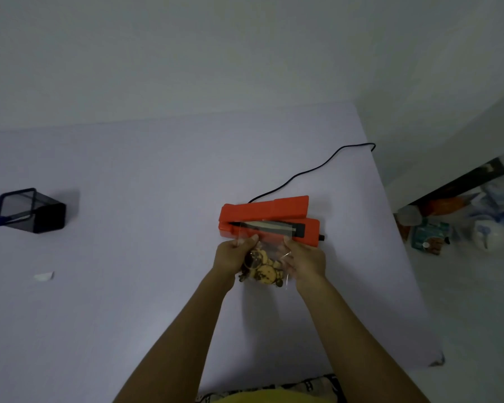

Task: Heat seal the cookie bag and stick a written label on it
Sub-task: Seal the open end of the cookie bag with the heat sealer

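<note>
On a pale lilac tabletop [157,175] against a plain white wall [186,53], the left hand [230,258] and right hand [304,261] pinch the cookie bag [264,266] between their fingers, its open top lying in the orange heat sealer [269,221] just beyond them.

Clear cookie bag [262,261] — mouth inside open orange sealer [269,221]

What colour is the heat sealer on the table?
Orange-red heat sealer, with a black sealing strip; head view.
</note>
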Available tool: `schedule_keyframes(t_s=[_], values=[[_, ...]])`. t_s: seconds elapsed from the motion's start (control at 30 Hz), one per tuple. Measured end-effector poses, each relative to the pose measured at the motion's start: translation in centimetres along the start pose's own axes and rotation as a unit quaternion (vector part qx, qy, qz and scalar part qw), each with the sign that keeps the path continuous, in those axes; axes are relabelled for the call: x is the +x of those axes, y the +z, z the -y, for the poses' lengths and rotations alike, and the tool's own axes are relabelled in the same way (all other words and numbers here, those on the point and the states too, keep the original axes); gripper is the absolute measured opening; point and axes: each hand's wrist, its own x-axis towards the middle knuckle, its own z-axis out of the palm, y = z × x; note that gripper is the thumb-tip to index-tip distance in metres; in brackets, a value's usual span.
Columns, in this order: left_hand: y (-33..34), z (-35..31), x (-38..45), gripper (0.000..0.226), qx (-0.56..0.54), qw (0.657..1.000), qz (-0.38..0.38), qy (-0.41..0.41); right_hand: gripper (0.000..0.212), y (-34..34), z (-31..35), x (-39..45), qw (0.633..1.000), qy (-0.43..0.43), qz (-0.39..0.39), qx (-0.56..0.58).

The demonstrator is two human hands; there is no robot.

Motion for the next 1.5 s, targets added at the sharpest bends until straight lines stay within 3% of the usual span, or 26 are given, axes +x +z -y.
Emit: schedule_keyframes(t_s=[0.33, 0.4, 0.47, 0.53, 0.6, 0.7, 0.87, 1.0, 1.2, 1.3, 1.5], values=[[0.1, 0.1, 0.4, 0.043, 0.003, 1.000, -0.017, 0.008, 0.036, -0.5, 0.9, -0.5, 0.996, 0.007, 0.012, -0.089], [0.0, 0.0, 0.5, 0.044, 0.002, 1.000, -0.020, 0.005, 0.052, -1.1, 1.8, -1.0, 0.986, 0.013, 0.047, -0.157], [-0.1, -0.2, 0.5, 0.044, -0.001, 1.000, -0.020, 0.002, 0.064, -1.7, 2.7, -1.4, 0.953, -0.072, 0.013, -0.295], [-0.1, -0.3, 0.5, 0.042, -0.005, 1.000, -0.019, 0.001, 0.062, -2.3, 3.8, -2.2, 0.893, -0.224, -0.078, -0.382], [-0.1, -0.3, 0.5, 0.037, -0.016, 1.000, -0.017, 0.003, 0.056, -2.4, 5.5, -3.5, 0.865, -0.339, -0.133, -0.345], [0.0, -0.2, 0.6, 0.036, -0.033, 0.999, -0.013, 0.004, 0.042, -2.3, 8.0, -5.4, 0.863, -0.420, -0.090, -0.264], [0.2, -0.1, 0.7, 0.028, -0.039, 0.999, -0.007, 0.000, 0.022, -1.3, 10.0, -7.5, 0.830, -0.473, -0.033, -0.293], [0.3, -0.1, 0.8, 0.024, -0.037, 0.999, -0.008, 0.001, 0.021, -0.3, 10.5, -7.9, 0.800, -0.499, -0.039, -0.330], [0.4, -0.1, 0.9, 0.021, -0.040, 0.999, -0.001, 0.012, 0.034, -0.3, 10.4, -6.9, 0.823, -0.391, -0.037, -0.411], [0.5, -0.1, 1.0, 0.019, -0.042, 0.999, 0.003, 0.017, 0.031, 0.5, 11.2, -7.7, 0.818, -0.419, -0.022, -0.393], [0.6, 0.1, 1.6, 0.025, -0.028, 0.999, -0.001, 0.014, 0.034, 3.1, 13.3, -9.6, 0.776, -0.487, 0.016, -0.399]])
